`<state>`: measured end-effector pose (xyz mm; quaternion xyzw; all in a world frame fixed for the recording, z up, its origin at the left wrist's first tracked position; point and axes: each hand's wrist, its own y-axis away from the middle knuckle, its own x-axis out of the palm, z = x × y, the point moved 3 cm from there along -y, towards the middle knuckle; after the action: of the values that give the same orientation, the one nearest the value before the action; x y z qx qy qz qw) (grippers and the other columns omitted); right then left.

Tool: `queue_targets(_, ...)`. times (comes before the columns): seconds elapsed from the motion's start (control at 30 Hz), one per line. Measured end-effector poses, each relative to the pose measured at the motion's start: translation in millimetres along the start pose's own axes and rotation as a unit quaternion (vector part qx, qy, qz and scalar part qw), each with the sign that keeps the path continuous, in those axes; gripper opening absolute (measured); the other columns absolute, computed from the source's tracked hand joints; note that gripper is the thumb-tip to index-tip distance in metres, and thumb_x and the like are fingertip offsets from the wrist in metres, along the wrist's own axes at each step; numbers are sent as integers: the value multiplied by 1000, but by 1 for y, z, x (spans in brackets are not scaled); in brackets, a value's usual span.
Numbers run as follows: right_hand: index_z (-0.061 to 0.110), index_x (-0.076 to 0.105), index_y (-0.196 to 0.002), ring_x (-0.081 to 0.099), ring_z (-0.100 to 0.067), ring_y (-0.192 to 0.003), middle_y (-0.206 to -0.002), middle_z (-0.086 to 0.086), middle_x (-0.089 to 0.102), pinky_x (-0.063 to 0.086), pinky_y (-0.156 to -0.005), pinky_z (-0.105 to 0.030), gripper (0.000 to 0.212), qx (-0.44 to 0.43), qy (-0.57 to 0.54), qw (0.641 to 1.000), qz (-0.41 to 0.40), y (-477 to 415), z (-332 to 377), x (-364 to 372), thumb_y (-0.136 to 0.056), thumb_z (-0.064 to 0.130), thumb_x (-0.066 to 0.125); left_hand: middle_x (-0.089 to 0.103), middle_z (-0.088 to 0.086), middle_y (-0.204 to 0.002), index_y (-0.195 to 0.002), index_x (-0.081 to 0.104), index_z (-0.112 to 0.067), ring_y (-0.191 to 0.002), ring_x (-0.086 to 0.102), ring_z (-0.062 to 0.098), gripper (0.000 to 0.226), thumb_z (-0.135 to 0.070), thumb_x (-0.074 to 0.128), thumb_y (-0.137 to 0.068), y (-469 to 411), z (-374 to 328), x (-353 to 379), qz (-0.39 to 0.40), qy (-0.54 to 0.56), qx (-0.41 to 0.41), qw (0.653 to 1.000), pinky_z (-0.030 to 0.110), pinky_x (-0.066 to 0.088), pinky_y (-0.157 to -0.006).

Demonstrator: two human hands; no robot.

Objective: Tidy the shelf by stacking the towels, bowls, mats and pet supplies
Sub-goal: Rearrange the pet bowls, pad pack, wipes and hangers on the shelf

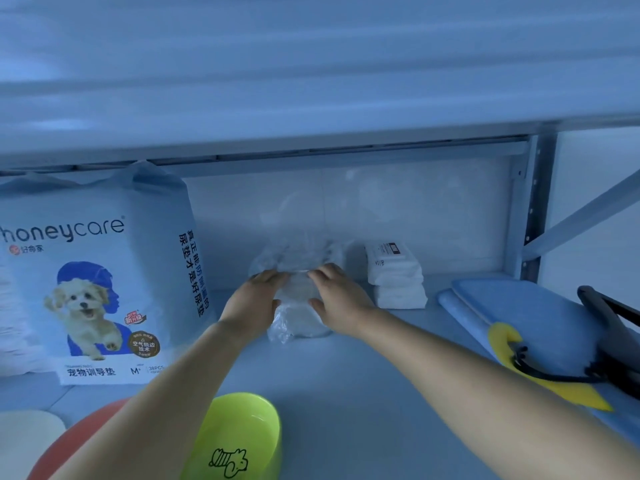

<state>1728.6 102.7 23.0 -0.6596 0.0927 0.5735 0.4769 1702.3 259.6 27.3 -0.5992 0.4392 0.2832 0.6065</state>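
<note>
Right of the pale-blue honeycare pad bag (104, 271), a clear crinkled plastic packet (298, 315) is gripped by left hand (254, 303) and right hand (341, 303)

On the shelf board (346, 393), the bag of pet pads (97, 271) stands at the left end, the wrapped packet (298, 306) sits mid-board near the back, the stacked towel packs (396, 275) just right of it, the mat (540, 317) along the right end, and a bowl (239, 434) at the front edge with a second bowl (79, 441) left of it.
</note>
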Motion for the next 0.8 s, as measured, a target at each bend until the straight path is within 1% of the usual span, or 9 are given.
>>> queue_targets(0.13, 7, 37, -133, 28, -21, -133, -134, -9, 39, 40, -98, -34, 48, 6, 17, 999, -43, 9, 1, 7, -90, 20, 55, 36, -5, -146, -143, 34, -23, -133, 33, 18, 60, -9, 57, -89, 7, -3, 1, -22, 6, 16, 1000, 28, 35, -101)
queue_targets(0.3, 9, 39, -132, 30, -19, -131, -131, -6, 41, 47, -90, -39, 47, 22, 26, 997, -63, 17, -4, 5, -90, 21, 56, 38, -8, -144, -143, 32, -26, -132, 33, 16, 69, -7, 63, -84, 13, -10, 7, -52, 1, 52, 997, 25, 40, -97)
queue_targets(0.43, 11, 38, -133, 30, -19, -130, -131, -5, 41, 47, -90, -40, 47, 29, 39, 997, -60, 19, -6, 5, -91, 21, 56, 38, -8, -143, -144, 29, -26, -132, 32, 14, 70, -9, 62, -86, 11, -12, 11, -58, -15, 68, 996, 20, 37, -97)
queue_targets(0.53, 13, 38, -134, 29, -17, -130, -131, -3, 41, 48, -86, -37, 48, 33, 33, 997, -68, 21, -11, 3, -90, 20, 56, 37, -8, -144, -145, 29, -26, -132, 32, 15, 68, -12, 62, -87, 8, -16, 13, -62, -19, 70, 995, 20, 34, -99)
queue_targets(0.63, 14, 40, -133, 31, -15, -129, -130, -2, 41, 44, -84, -31, 47, 43, 16, 995, -87, 25, -17, 4, -89, 17, 58, 37, -7, -144, -145, 28, -25, -132, 31, 15, 66, -15, 61, -88, 5, -23, 17, -67, -23, 74, 995, 20, 33, -101)
queue_targets(0.7, 12, 43, -129, 35, -15, -126, -127, -2, 43, 43, -85, -29, 45, 52, -1, 994, -101, 26, -21, 4, -87, 13, 60, 36, -9, -144, -145, 25, -26, -132, 30, 13, 67, -17, 60, -89, 1, -28, 20, -68, -32, 79, 994, 18, 32, -101)
queue_targets(0.8, 10, 46, -126, 37, -19, -125, -125, -4, 45, 43, -91, -31, 44, 57, -21, 992, -110, 26, -27, 3, -85, 8, 60, 34, -10, -143, -145, 23, -27, -133, 28, 12, 68, -13, 59, -89, -6, -34, 24, -61, -38, 72, 995, 18, 36, -99)
